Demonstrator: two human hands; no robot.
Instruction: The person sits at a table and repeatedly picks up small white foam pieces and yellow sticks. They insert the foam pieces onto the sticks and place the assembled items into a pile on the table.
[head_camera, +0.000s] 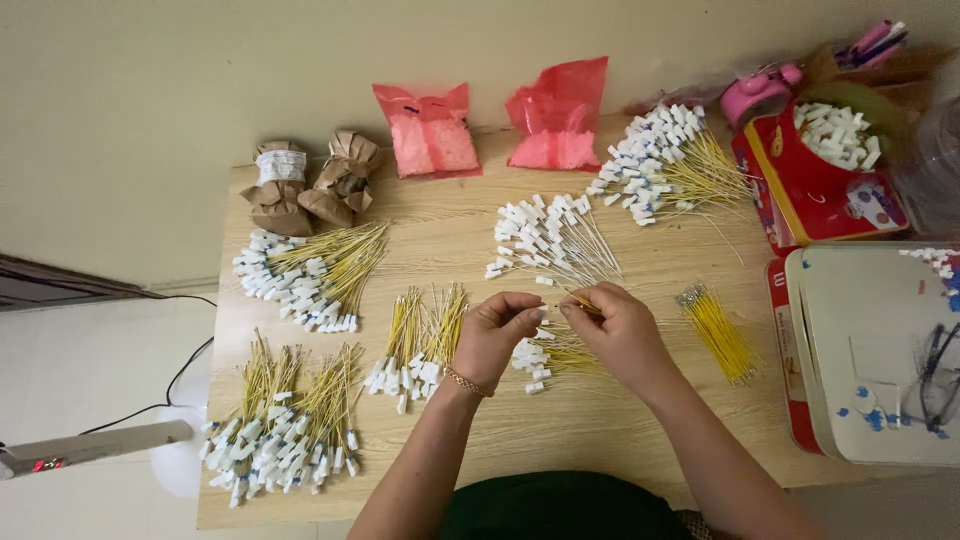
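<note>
Your arms are bare to the elbow, no sleeves showing. Your left hand (492, 335) has a thin gold bracelet (466, 382) at the wrist; your right hand (622, 330) wears nothing. A dark green garment (560, 507) covers your body.

**Bags, bundles and boxes around the worktop**

Well beyond the fingers (528, 318), at the far edge of the wooden table, two red plastic bags lean against the wall: the left red bag (430, 132), squarish and filled with pale pink bits, and the right red bag (560, 118), crumpled and more pointed. Far to the left of the fingers sit two brown paper bundles: one paper bundle (279, 187) wrapped with a white label band (282, 165), the other brown bundle (345, 178) touching it. Up and right of the fingers stands an open red box (812, 185) with colourful print. Right of them lies a white box lid (868, 350) bearing small blue marks, possibly stickers.
</note>
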